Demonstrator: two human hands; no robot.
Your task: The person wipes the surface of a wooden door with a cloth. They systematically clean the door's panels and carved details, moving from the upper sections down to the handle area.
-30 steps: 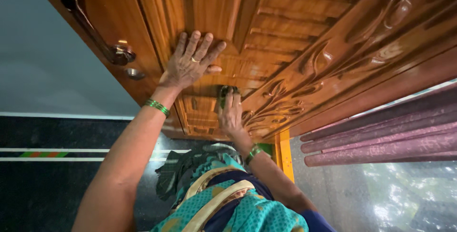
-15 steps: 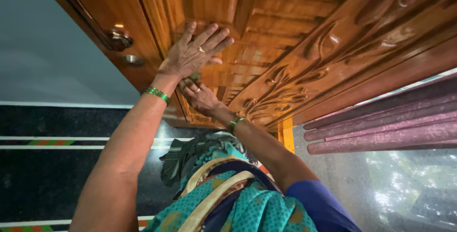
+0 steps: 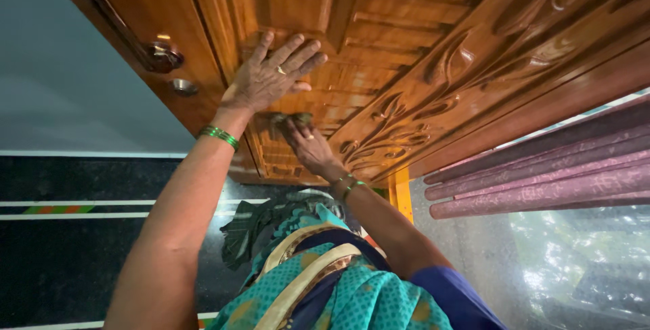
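Note:
A carved, glossy wooden door fills the upper view. My left hand lies flat on a door panel, fingers spread, with a ring and green bangles on the wrist. Just below it my right hand presses a small dark cloth against the carved panel; most of the cloth is hidden under the fingers. Green bangles circle that wrist too.
A metal door handle and a round lock sit on the door's left edge. Purple curtain folds hang at the right. A grey wall and a dark striped floor lie at the left. My teal patterned garment fills the bottom.
My right hand with the cloth slid left across the panel from the middle carving to under my left hand, then back a little rightward. My left hand stayed pressed on the door.

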